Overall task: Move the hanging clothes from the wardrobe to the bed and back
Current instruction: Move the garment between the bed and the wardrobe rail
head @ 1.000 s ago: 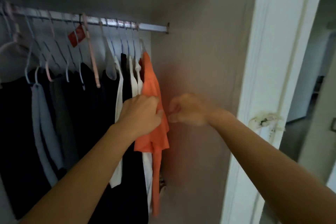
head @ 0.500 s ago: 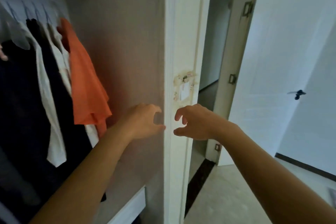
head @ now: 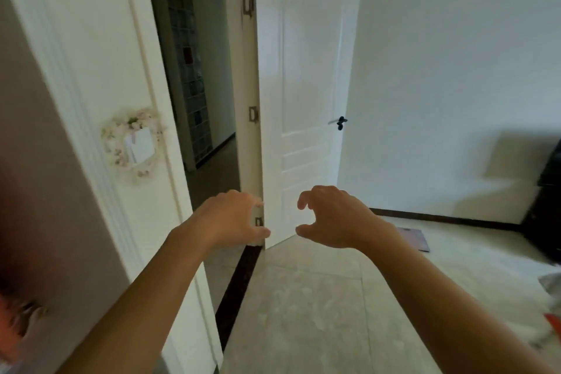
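Both hands are held out in front at about the same height, well apart from any object. The left hand (head: 230, 218) is seen with its fingers loosely curled and thumb spread, and nothing is held in it; the right hand (head: 331, 217) is posed alike, fingers hooked and thumb apart, also with nothing in it. Of the hanging clothes, only a blurred orange garment (head: 12, 328) is seen at the lower left edge of the view, beside the wardrobe side panel (head: 39, 161). A white door frame (head: 100, 70) with a floral wreath (head: 133, 143) is seen to the left, and an open white door (head: 303, 85) with a dark handle (head: 340, 122) beyond the hands. A pale tiled floor (head: 303, 313) is seen below, with a flat purple item (head: 414, 238) lying on it near the far wall.
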A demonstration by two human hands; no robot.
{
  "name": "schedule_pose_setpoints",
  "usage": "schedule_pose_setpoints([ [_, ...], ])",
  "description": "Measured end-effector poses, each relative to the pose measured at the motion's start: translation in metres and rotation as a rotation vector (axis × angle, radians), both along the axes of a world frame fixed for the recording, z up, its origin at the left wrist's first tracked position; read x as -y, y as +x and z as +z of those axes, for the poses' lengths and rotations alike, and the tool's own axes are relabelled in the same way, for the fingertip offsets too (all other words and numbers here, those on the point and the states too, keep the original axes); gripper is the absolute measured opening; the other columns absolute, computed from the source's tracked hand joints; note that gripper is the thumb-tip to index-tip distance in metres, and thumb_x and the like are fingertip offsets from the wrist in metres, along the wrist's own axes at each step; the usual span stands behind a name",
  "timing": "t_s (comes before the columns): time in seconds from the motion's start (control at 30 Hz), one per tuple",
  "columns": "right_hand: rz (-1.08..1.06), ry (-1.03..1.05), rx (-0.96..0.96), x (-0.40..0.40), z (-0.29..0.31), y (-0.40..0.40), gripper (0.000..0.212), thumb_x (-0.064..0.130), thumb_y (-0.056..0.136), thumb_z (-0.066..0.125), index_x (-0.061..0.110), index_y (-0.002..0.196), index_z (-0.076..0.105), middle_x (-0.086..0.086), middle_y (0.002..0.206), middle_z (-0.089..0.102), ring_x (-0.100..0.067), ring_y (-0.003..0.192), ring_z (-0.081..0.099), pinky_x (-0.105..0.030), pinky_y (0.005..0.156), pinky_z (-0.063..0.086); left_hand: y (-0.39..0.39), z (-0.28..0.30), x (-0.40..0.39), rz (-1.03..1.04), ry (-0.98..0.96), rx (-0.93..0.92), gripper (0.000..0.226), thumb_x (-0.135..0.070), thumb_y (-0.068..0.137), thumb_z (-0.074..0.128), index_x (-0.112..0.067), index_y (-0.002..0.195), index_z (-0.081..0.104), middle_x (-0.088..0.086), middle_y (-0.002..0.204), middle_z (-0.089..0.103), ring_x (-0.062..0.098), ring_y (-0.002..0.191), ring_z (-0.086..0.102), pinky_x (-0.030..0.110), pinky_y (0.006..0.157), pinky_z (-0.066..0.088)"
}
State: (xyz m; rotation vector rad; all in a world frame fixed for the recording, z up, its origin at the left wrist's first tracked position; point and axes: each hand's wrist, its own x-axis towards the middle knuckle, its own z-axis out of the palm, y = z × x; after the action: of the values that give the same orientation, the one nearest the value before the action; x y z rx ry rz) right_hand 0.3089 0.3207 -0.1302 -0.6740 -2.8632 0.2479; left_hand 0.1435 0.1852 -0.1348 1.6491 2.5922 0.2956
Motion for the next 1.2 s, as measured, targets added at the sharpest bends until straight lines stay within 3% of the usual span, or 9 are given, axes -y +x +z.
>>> schedule_pose_setpoints([
  [0.17,-0.144,-0.01,0.028,-0.053,-0.011,0.102,0.049,0.049,0.085,0.066,0.027,0.128,0.055,0.006,0.124,0.057,-0.016,0.111,0.055,-0.027,0.082,0.039,0.078,-0.013,-0.072,-0.137,-0.036,0.034,0.071,-0.065,0.078,0.066,-0.038,0.14,0.046,-0.01,0.137,0.056,0.013,0.115,0.058,0.032,0.094,0.048],
  [0.37,-0.314,-0.035,0.039,-0.102,-0.019,0.217,0.046,0.049,0.084,0.067,0.028,0.124,0.058,0.006,0.121,0.059,-0.015,0.107,0.057,-0.031,0.088,0.048,0.18,-0.029,-0.156,-0.305,-0.051,-0.007,0.07,-0.065,0.081,0.064,-0.036,0.141,0.045,-0.008,0.141,0.053,0.015,0.124,0.053,0.034,0.099,0.043],
  [0.53,-0.454,-0.051,0.035,-0.134,-0.027,0.296,0.052,0.047,0.084,0.069,0.025,0.13,0.056,0.003,0.129,0.057,-0.017,0.113,0.057,-0.036,0.095,0.05,0.256,-0.039,-0.218,-0.443,-0.036,0.005,0.069,-0.065,0.078,0.066,-0.035,0.139,0.048,-0.006,0.138,0.057,0.016,0.121,0.056,0.032,0.094,0.043],
  [0.7,-0.573,-0.066,0.028,-0.165,-0.039,0.364,0.058,0.045,0.086,0.068,0.023,0.136,0.05,0.001,0.136,0.052,-0.017,0.116,0.053,-0.027,0.09,0.041,0.319,-0.042,-0.278,-0.598,-0.035,0.016,0.068,-0.063,0.078,0.067,-0.036,0.138,0.049,-0.007,0.134,0.059,0.015,0.117,0.058,0.027,0.083,0.039],
  [0.87,-0.703,-0.092,0.048,-0.199,-0.05,0.418,0.056,0.045,0.087,0.067,0.024,0.135,0.049,0.001,0.135,0.051,-0.017,0.116,0.053,-0.031,0.095,0.044,0.374,-0.051,-0.343,-0.759,-0.038,0.005,0.067,-0.063,0.079,0.066,-0.035,0.138,0.05,-0.008,0.135,0.058,0.014,0.119,0.055,0.031,0.093,0.045],
  [1.0,-0.825,-0.101,0.031,-0.23,-0.056,0.454,0.055,0.043,0.085,0.069,0.022,0.133,0.052,0.002,0.129,0.055,-0.015,0.106,0.056,-0.032,0.091,0.051,0.414,-0.058,-0.402,-0.875,-0.045,0.019,0.066,-0.065,0.079,0.064,-0.037,0.137,0.049,-0.008,0.133,0.059,0.014,0.119,0.055,0.039,0.097,0.048],
  [1.13,-0.933,-0.084,0.039,-0.262,-0.057,0.488,0.05,0.039,0.085,0.068,0.02,0.129,0.054,0.002,0.122,0.055,-0.012,0.093,0.052,-0.017,0.067,0.038,0.456,-0.063,-0.456,-1.022,-0.021,0.011,0.065,-0.062,0.081,0.065,-0.033,0.138,0.05,-0.007,0.131,0.061,0.011,0.115,0.057,0.028,0.089,0.044],
  [1.2,-1.0,-0.089,0.03,-0.277,-0.058,0.506,0.05,0.038,0.085,0.067,0.021,0.13,0.054,0.001,0.121,0.055,-0.014,0.092,0.052,-0.02,0.065,0.036,0.476,-0.064,-0.483,-1.095,-0.036,0.013,0.062,-0.06,0.082,0.065,-0.031,0.135,0.053,-0.007,0.126,0.063,0.01,0.11,0.058,0.024,0.083,0.041],
])
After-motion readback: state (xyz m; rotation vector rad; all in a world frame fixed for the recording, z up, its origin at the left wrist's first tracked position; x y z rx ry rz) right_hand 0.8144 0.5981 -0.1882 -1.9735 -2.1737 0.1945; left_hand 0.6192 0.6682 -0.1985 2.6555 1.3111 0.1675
